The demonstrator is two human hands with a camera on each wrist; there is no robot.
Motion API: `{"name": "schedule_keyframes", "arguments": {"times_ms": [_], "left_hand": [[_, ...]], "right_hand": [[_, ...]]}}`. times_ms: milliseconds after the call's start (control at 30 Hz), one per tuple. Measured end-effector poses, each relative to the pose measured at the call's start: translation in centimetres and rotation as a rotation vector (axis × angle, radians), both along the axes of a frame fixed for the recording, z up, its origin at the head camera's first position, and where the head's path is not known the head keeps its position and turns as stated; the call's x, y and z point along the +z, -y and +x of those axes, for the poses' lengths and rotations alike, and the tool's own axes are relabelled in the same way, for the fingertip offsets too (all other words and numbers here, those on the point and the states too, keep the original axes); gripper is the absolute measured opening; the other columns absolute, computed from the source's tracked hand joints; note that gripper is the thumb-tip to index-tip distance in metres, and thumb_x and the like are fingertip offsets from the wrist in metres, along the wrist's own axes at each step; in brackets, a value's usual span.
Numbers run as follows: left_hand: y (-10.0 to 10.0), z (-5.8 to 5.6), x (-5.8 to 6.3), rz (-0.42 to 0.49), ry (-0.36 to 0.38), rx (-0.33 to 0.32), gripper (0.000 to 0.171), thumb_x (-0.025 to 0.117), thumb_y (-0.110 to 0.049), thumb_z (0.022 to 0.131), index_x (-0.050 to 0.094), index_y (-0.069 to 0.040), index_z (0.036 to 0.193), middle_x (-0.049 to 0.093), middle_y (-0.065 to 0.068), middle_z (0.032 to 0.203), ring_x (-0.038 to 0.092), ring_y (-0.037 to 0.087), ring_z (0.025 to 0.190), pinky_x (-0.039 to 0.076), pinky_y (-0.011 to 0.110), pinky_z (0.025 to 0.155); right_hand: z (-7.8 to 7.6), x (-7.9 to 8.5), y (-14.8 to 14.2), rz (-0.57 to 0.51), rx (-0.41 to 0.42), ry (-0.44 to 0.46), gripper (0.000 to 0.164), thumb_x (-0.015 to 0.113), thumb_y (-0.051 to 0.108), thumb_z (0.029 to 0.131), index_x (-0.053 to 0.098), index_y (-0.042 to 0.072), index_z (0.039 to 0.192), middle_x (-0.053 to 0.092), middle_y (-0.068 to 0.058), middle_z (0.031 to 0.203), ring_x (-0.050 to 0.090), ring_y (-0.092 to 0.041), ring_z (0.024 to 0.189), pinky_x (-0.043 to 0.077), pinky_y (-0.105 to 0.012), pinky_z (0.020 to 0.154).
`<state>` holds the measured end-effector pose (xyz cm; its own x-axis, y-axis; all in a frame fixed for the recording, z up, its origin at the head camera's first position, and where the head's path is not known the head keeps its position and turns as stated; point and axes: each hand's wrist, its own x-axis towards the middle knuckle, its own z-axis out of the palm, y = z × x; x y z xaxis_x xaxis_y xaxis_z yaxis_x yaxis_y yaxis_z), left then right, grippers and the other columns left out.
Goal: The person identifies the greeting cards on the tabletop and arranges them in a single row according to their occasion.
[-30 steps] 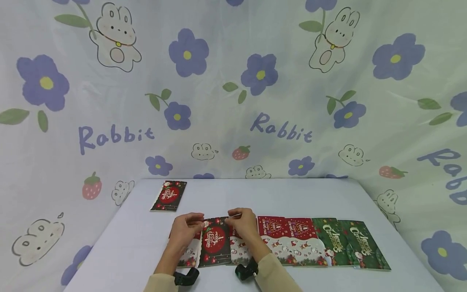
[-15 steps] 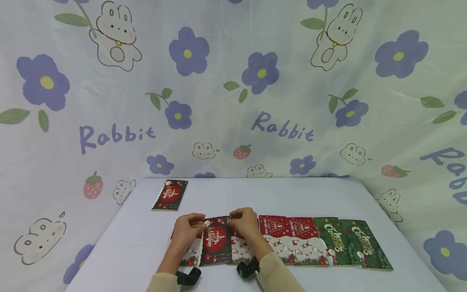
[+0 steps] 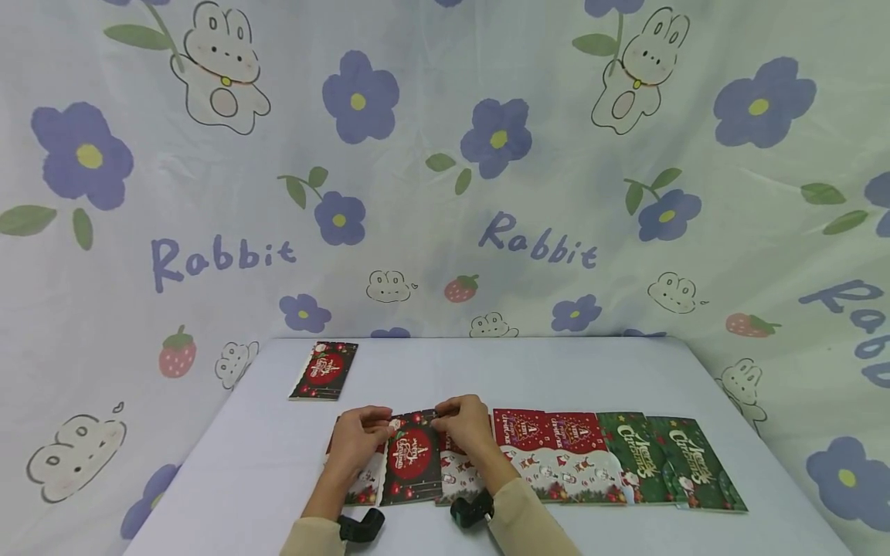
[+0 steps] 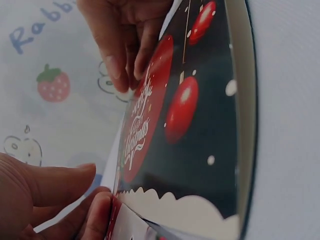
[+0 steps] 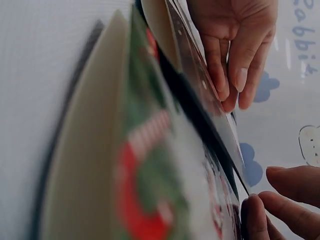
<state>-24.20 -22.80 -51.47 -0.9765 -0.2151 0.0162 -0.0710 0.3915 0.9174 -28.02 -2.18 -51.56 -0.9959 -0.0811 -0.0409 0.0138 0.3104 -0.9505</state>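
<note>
From the head view, my left hand [image 3: 358,439] and right hand [image 3: 464,421] each pinch a top corner of the dark glossy Christmas card with a red oval [image 3: 412,459], lying in the card row on the pale table [image 3: 556,371], probably to lift it free. On the left wrist view its face [image 4: 190,115] bows outward. The right wrist view shows only blurred card edges [image 5: 150,150].

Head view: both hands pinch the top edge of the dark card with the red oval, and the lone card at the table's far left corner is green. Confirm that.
One thing is wrong: the lone card at the far left corner is not green; the head view shows it dark with a red oval. The rest holds: the left hand and right hand pinch the top edge of the dark card.
</note>
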Motion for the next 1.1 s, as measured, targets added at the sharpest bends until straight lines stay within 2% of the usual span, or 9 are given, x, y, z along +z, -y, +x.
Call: {"name": "schedule_keyframes", "arguments": {"times_ms": [233, 500, 867, 1100], "left_hand": [[-0.2, -0.1, 0.0, 0.012, 0.011, 0.006, 0.026, 0.078, 0.004, 0.091, 0.074, 0.006, 0.116, 0.074, 0.015, 0.103, 0.071, 0.021, 0.091, 0.058, 0.026, 0.074], [-0.2, 0.2, 0.2, -0.014, 0.001, 0.001, 0.026, 0.077, 0.004, 0.091, 0.074, 0.006, 0.116, 0.074, 0.014, 0.101, 0.071, 0.021, 0.090, 0.058, 0.027, 0.074], [-0.3, 0.1, 0.6, -0.056, -0.031, 0.028, 0.022, 0.077, 0.002, 0.092, 0.077, 0.003, 0.114, 0.074, 0.009, 0.095, 0.068, 0.019, 0.085, 0.056, 0.025, 0.067], [-0.4, 0.0, 0.7, -0.044, -0.071, 0.029, 0.023, 0.075, 0.003, 0.094, 0.076, 0.003, 0.117, 0.074, 0.012, 0.099, 0.069, 0.020, 0.088, 0.056, 0.023, 0.069]], "right_hand": [[-0.1, -0.1, 0.3, 0.018, 0.004, 0.007, 0.015, 0.083, 0.004, 0.088, 0.080, 0.006, 0.103, 0.073, -0.003, 0.092, 0.069, -0.016, 0.083, 0.060, -0.039, 0.080], [0.2, -0.1, 0.6, 0.009, 0.024, 0.018, 0.017, 0.081, 0.001, 0.088, 0.080, 0.007, 0.104, 0.071, -0.001, 0.086, 0.068, -0.015, 0.079, 0.059, -0.034, 0.074], [-0.2, 0.4, 0.0, -0.048, -0.001, -0.030, 0.019, 0.084, 0.001, 0.084, 0.081, 0.006, 0.102, 0.074, -0.004, 0.090, 0.070, -0.017, 0.081, 0.059, -0.038, 0.080], [-0.6, 0.7, -0.7, -0.151, 0.006, -0.008, 0.021, 0.081, 0.000, 0.086, 0.080, 0.006, 0.106, 0.074, -0.005, 0.096, 0.069, -0.017, 0.085, 0.058, -0.038, 0.082]]}}
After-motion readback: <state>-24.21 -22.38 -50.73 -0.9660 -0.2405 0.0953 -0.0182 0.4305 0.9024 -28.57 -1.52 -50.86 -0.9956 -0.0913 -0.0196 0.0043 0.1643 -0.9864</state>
